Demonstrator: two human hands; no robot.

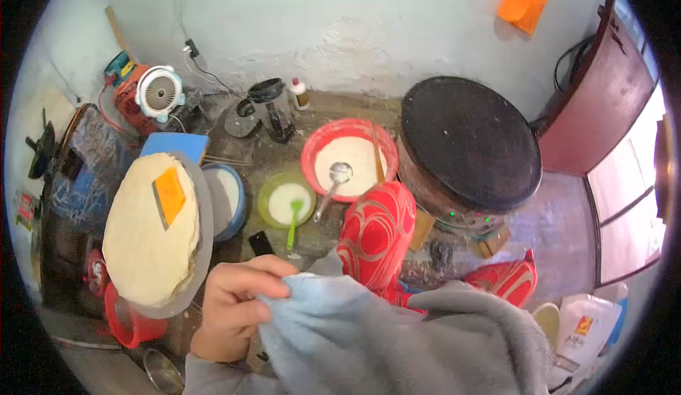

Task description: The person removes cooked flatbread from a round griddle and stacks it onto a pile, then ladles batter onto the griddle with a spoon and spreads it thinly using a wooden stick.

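Note:
My left hand (234,310) pinches the edge of a light blue fabric (312,306) between thumb and fingers. This fabric runs into grey cloth (454,338) across the bottom. My right hand does not show. Left of my left hand, a pale round stack of thin sheets (145,246) lies on a round grey board, with an orange-and-grey scraper (170,193) on top. Ahead are a red basin of white batter (347,157) with a ladle (333,185) and a green bowl of white liquid (285,196) with a green brush (293,232).
A large black round griddle (472,143) stands at the right, green lights on its front. Blue bucket (234,200), phone (260,243), dark jug (269,104), bottle (299,95) and fan (159,92) are farther left. Red patterned fabric (376,235) rises in front; a red bucket (131,317) sits lower left.

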